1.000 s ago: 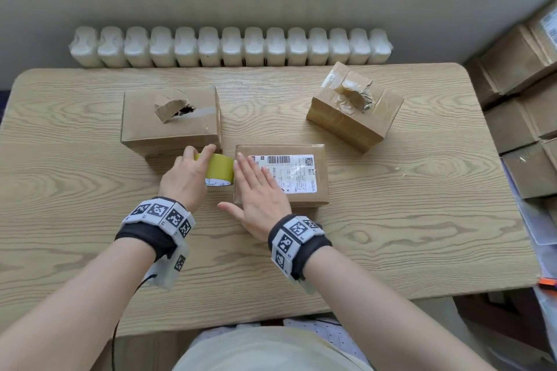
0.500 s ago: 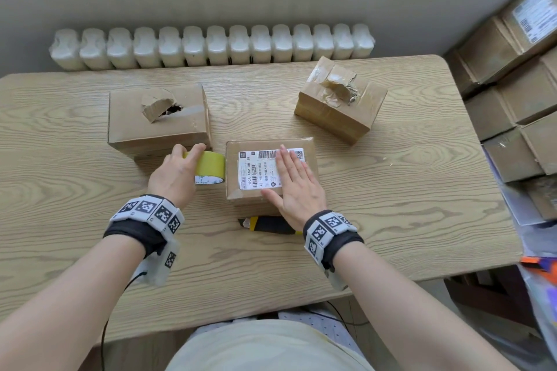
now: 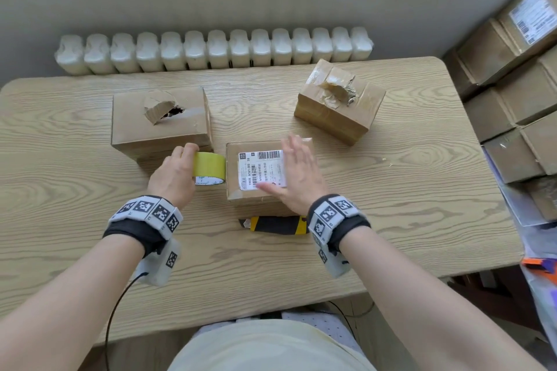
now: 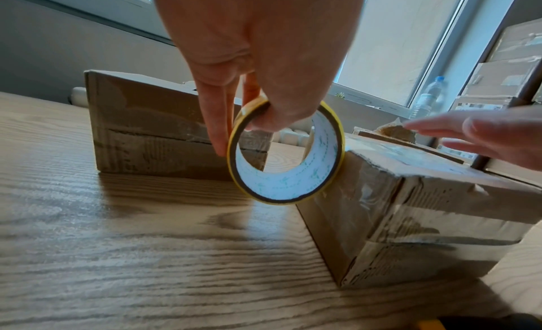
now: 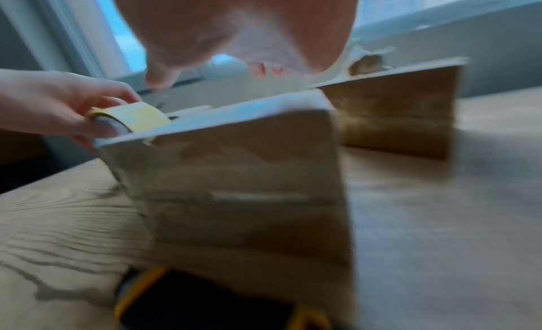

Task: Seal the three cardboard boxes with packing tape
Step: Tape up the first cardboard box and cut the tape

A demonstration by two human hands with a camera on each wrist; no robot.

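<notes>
Looking down from the head view, we count three boxes on the wooden table: a torn box far left, a taped box far right, and a labelled box near us. Our left hand pinches one tape roll against that box's left side; our right hand hovers flat above it, fingers straight. One knife lies just nearer.

Left wrist: thumb through the roll.

Right wrist: blurred, knife nearest.
</notes>
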